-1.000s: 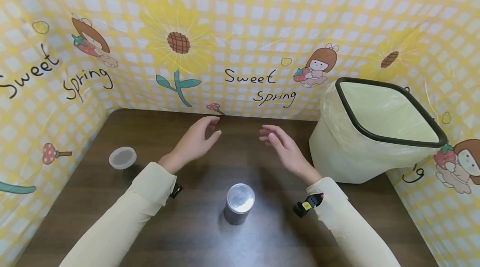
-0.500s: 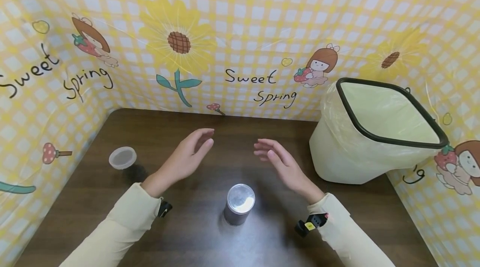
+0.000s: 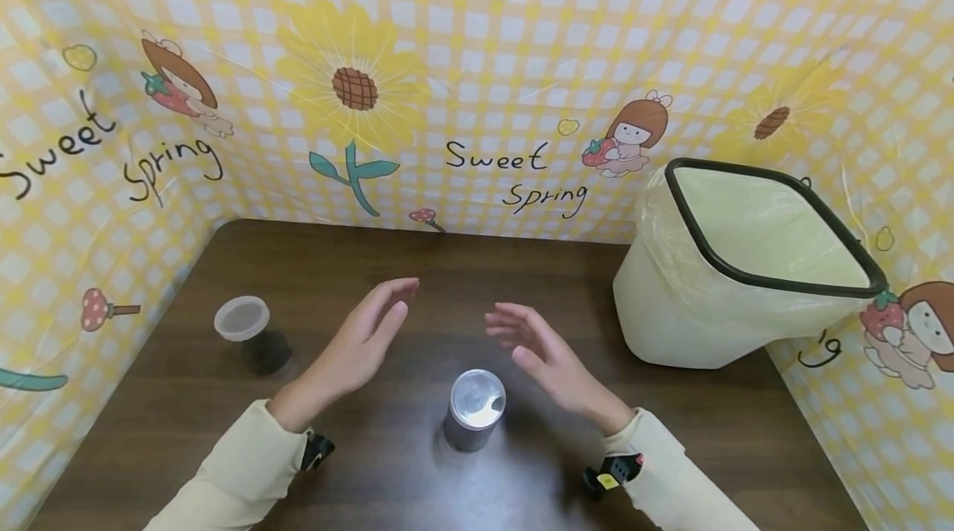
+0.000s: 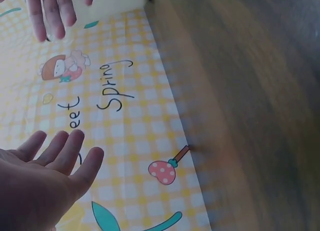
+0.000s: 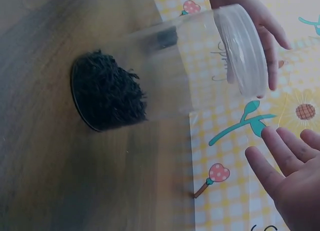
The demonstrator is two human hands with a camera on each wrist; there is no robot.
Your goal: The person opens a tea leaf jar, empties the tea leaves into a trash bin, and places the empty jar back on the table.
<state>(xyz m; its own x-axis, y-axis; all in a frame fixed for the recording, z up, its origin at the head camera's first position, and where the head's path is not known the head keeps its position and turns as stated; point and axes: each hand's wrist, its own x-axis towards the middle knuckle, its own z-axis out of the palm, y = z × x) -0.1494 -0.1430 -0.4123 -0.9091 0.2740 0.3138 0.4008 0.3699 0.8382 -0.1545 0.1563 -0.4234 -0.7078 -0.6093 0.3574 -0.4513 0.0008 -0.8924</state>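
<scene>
A clear round jar [image 3: 474, 411] with a transparent lid stands upright near the middle of the table. In the right wrist view this jar [image 5: 165, 76] holds dark, dry shreds [image 5: 107, 93] at its bottom. My left hand [image 3: 354, 349] hovers beyond the jar to its left, fingers relaxed, thumb apart. Across from it, my right hand [image 3: 547, 361] is held beyond the jar to its right, palm turned inward. Neither hand holds anything. In the left wrist view, the left hand [image 4: 50, 183] and right hand [image 4: 50, 13] face each other with a gap between.
Another clear jar [image 3: 243, 318] with a whitish lid and dark contents [image 3: 266, 351] stands at the left, beside my left forearm. A pale bin [image 3: 671, 311] with a black rim and plastic liner stands back right. Patterned yellow cloth [image 3: 477, 84] walls surround the dark wooden table [image 3: 313, 245].
Both hands have drawn back toward the person and closer to the middle jar; the left also shifted left. The left jar's lower part has come out from behind the forearm. The jars stay put.
</scene>
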